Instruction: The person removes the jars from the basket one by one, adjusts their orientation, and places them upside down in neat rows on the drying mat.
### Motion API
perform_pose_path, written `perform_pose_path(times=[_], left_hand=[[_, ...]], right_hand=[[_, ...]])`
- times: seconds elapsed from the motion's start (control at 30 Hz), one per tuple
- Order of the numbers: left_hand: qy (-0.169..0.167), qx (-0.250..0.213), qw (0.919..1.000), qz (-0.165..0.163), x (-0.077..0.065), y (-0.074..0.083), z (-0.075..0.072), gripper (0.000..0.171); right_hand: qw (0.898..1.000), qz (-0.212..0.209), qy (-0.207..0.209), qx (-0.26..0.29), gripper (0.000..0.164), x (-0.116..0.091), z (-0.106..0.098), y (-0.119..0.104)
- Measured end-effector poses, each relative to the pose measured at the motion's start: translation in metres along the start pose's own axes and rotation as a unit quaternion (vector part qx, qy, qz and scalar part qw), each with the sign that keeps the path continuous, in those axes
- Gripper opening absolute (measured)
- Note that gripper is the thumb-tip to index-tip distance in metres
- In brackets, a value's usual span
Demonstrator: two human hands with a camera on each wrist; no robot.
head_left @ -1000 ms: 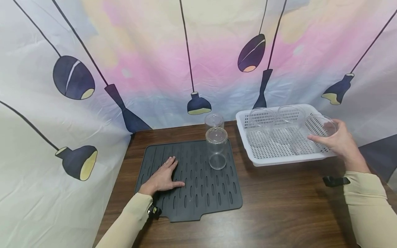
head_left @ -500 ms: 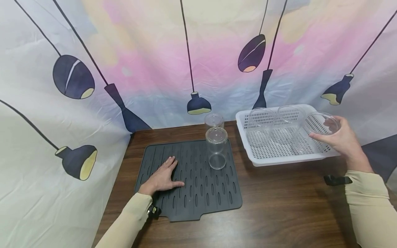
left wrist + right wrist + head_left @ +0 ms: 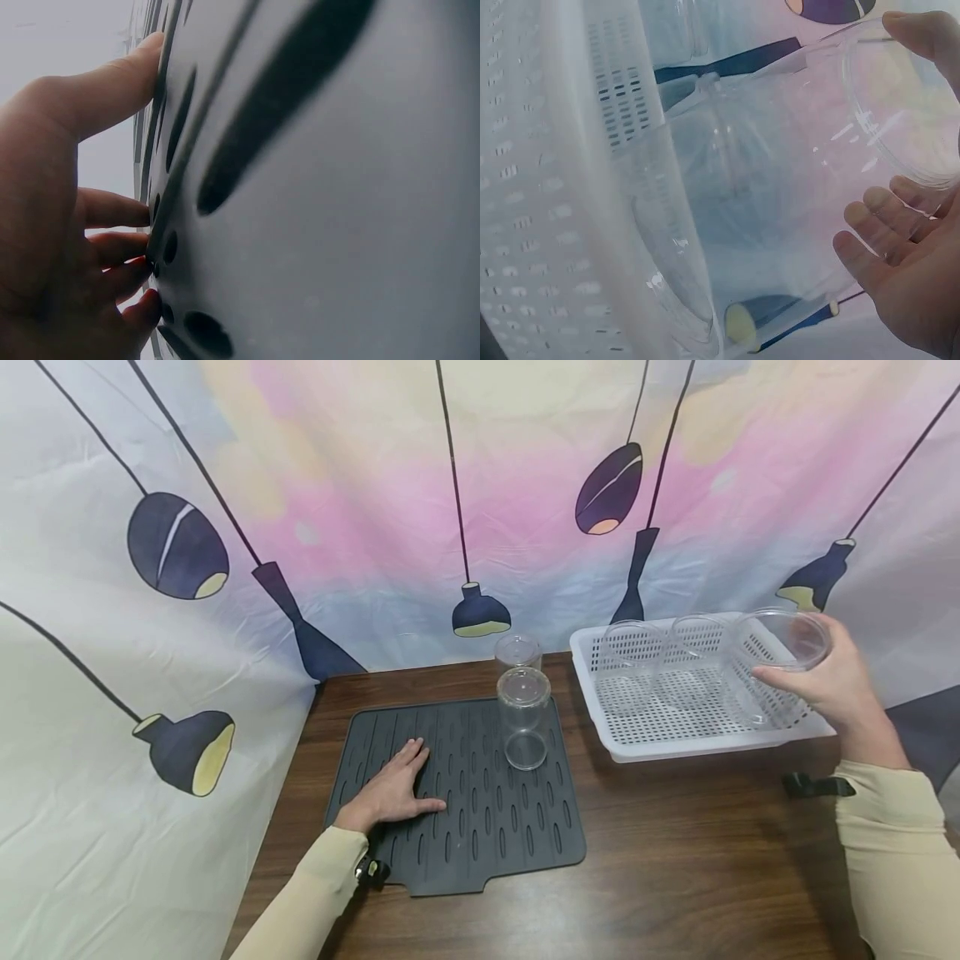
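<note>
My right hand [image 3: 843, 685] grips a clear drinking glass [image 3: 761, 689] near its upper rim, thumb on the near side. That glass is raised at the right end of a white perforated basket [image 3: 675, 748]; in the right wrist view the glass's base [image 3: 679, 292] overlaps the basket wall. Two more clear glasses, one at left [image 3: 630, 664] and one in the middle [image 3: 697, 660], stand inside the basket. On a dark grey drying mat [image 3: 517, 839] my left hand [image 3: 393, 789] rests with fingers spread, its fingertips [image 3: 142, 217] touching the ridged surface.
Toward the mat's back right corner, a clear glass [image 3: 523, 722] stands upside down, with another [image 3: 517, 647] right behind it. The brown wooden table [image 3: 675, 860] extends in front of the basket. A printed cloth [image 3: 375, 527] with lamp pictures hangs behind.
My right hand has raised the glass it holds, moving up and slightly right over the basket. The left hand has stayed on the mat.
</note>
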State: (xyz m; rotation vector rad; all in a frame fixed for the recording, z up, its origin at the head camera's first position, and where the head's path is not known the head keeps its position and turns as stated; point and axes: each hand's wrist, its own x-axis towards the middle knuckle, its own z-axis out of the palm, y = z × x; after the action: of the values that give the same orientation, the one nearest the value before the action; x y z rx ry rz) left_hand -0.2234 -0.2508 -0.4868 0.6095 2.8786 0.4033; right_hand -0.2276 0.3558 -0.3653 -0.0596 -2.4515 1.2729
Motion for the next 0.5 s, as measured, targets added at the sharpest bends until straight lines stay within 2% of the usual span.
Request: perform_pose_path(times=[0.13,0.5], left_hand=[[0.000,0.003,1.0000,-0.002,0.000,0.000,0.001,0.104],[-0.006,0.007,1.0000,-0.002,0.001,-0.001,0.000,0.104]], right_hand=[[0.999,-0.019,0.002,-0.035,0.096,0.001,0.003,-0.007],[0.994,-0.081,-0.003,-0.078,0.104,0.007,0.010,-0.027]])
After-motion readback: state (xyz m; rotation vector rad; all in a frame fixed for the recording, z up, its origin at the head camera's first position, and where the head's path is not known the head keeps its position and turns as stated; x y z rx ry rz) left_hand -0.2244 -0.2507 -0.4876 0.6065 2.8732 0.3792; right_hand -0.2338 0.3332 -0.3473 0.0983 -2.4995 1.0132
